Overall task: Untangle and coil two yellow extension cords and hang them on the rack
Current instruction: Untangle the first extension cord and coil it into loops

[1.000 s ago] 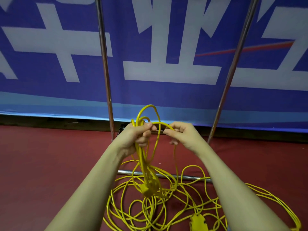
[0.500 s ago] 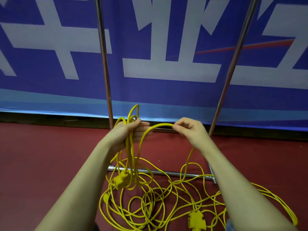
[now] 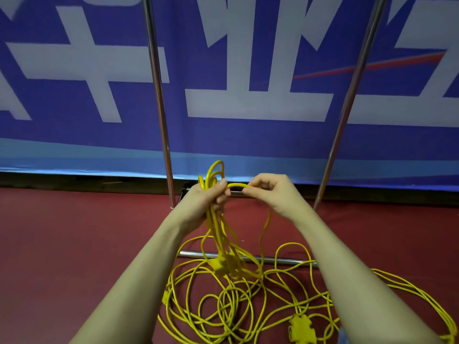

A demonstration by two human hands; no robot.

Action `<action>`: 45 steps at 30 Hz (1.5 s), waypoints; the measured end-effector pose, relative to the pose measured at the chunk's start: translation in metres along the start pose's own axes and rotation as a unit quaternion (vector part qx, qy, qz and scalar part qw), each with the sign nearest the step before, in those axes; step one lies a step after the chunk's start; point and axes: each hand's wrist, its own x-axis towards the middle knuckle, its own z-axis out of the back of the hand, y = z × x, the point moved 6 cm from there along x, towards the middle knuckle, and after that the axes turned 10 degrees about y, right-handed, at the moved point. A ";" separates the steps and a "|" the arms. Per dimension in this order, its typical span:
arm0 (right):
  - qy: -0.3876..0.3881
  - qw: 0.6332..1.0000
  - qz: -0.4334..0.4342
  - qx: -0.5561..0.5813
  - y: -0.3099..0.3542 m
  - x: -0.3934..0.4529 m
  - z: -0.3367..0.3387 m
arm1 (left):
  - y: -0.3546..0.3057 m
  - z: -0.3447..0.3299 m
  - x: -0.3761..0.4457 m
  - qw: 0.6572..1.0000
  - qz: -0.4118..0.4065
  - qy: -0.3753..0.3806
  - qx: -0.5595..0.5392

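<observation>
- Left hand (image 3: pixel 206 202): fingers curled round a gathered bundle of yellow cord loops (image 3: pixel 218 234), bundle tops poking up above the fist, long loops hanging down toward the floor.
- Right hand (image 3: pixel 273 194): thumb and forefinger pinching a single strand of yellow cord (image 3: pixel 238 185), arched across the short gap to the left hand; from the right hand, a strand dropping down to the floor pile.
- Hanging among the loops of the bundle, a yellow socket block (image 3: pixel 219 264), just above the low bar.
- On the red floor (image 3: pixel 74 244), below and between the forearms: loose tangle of yellow cord (image 3: pixel 236 306), spreading to the right edge; second yellow socket block (image 3: pixel 301 330) lying in it, lower right.
- Rack (image 3: pixel 159 108): two shiny metal uprights rising either side of the hands, low crossbar on the floor under the cords.
- Behind the rack: blue banner (image 3: pixel 248 135) with large white characters.
</observation>
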 end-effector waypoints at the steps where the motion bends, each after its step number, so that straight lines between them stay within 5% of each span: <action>1: 0.002 1.000 -0.009 0.017 -0.005 -0.002 0.000 | -0.003 0.000 0.002 1.000 -0.018 -0.001 -0.022; 6: -0.068 0.983 -0.065 0.157 -0.035 -0.019 0.014 | -0.019 0.005 0.004 0.985 -0.069 0.021 -0.159; 11: -0.110 0.957 -0.051 0.262 -0.044 -0.024 0.021 | -0.016 0.011 -0.004 0.996 -0.035 0.006 -0.087; 19: -0.092 0.993 -0.012 0.075 -0.015 -0.013 0.032 | -0.012 0.019 -0.013 0.999 0.021 -0.026 -0.029; 25: 0.019 1.000 -0.016 -0.020 0.001 -0.002 0.000 | -0.005 0.021 -0.012 0.999 0.035 -0.027 0.010; 28: 0.060 0.997 -0.025 -0.034 0.004 0.002 -0.013 | 0.001 0.011 -0.012 0.990 0.061 -0.029 0.127; 33: 0.014 0.999 0.002 -0.032 0.006 0.004 -0.007 | 0.009 -0.005 -0.009 0.978 0.063 0.005 0.199; 38: -0.016 0.998 -0.037 0.045 -0.020 -0.004 -0.002 | -0.005 0.003 -0.003 0.997 -0.018 -0.038 0.069; 42: -0.059 0.982 -0.050 0.172 -0.031 -0.013 0.007 | -0.007 0.005 -0.003 0.998 -0.006 -0.048 0.051; 45: -0.119 0.984 -0.036 0.128 -0.026 -0.015 0.019 | -0.002 0.005 -0.004 0.999 0.013 -0.040 -0.019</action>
